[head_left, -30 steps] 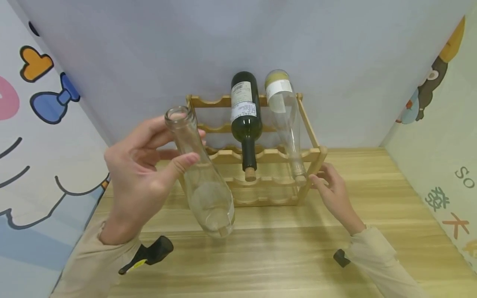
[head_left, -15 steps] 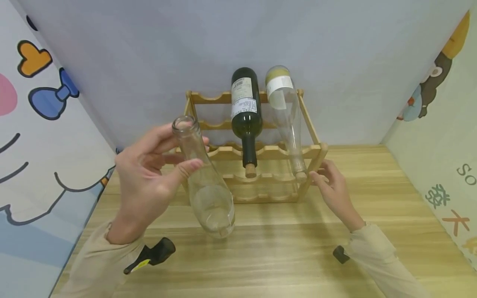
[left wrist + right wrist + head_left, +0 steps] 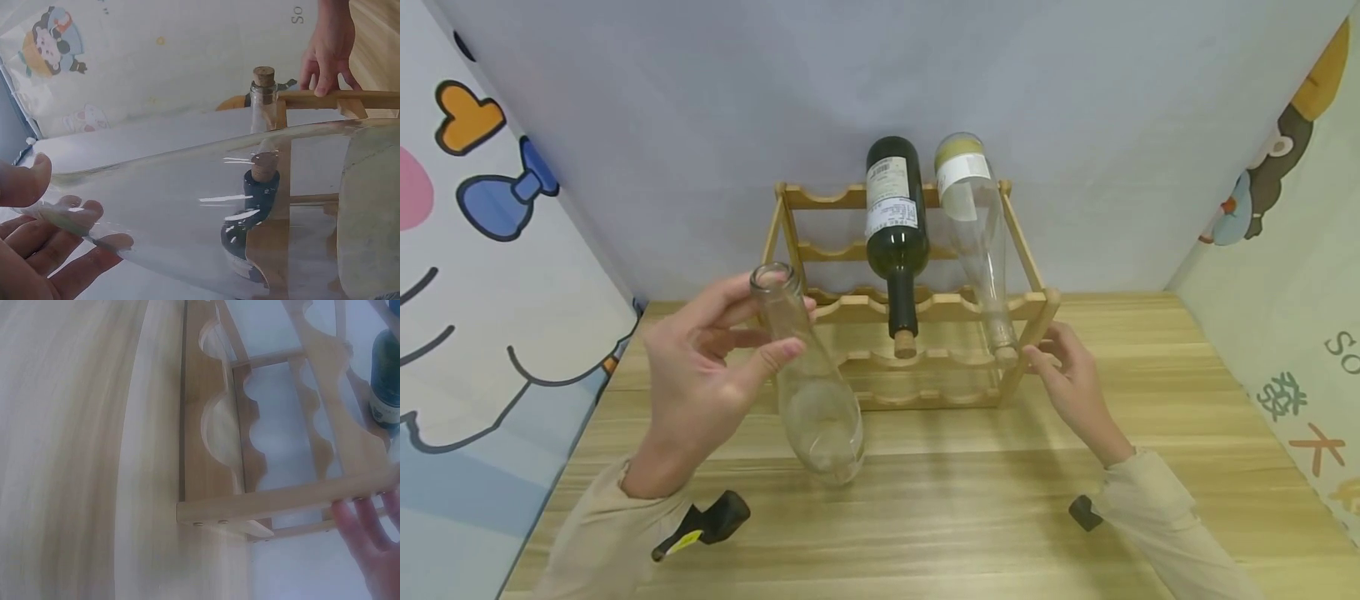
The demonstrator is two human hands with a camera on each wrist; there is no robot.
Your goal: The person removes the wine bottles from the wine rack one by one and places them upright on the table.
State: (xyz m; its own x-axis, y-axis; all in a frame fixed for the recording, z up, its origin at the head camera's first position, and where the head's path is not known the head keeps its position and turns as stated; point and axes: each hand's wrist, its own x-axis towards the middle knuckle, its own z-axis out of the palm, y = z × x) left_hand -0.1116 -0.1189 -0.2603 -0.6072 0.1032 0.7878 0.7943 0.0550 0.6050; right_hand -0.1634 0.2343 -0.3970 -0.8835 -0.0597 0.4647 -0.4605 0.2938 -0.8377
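Observation:
My left hand (image 3: 703, 392) holds an uncorked clear glass bottle (image 3: 820, 421) by its neck, thumb on one side and fingers on the other. The bottle leans, mouth up and base toward the table, in front of the left part of a wooden wine rack (image 3: 853, 310). Through its glass, the left wrist view shows the rack and a dark bottle (image 3: 257, 194). My right hand (image 3: 1071, 379) grips the rack's right front post, fingers against the wood (image 3: 269, 503) in the right wrist view. A corked dark green wine bottle (image 3: 895, 250) and a corked clear bottle (image 3: 988, 250) lie on the rack's top tier.
The top tier's left notch and the lower rails (image 3: 925, 398) hold no bottle. The rack stands on a wood-grain table (image 3: 962, 517) close to a pale back wall (image 3: 700, 125). Cartoon-printed panels (image 3: 490, 333) rise at both sides. Black wrist-camera mounts (image 3: 722, 517) jut from the sleeves.
My left hand has brought the clear bottle lower and slightly right, its mouth dropping below the rack's upper left corner. The right hand keeps its place on the post.

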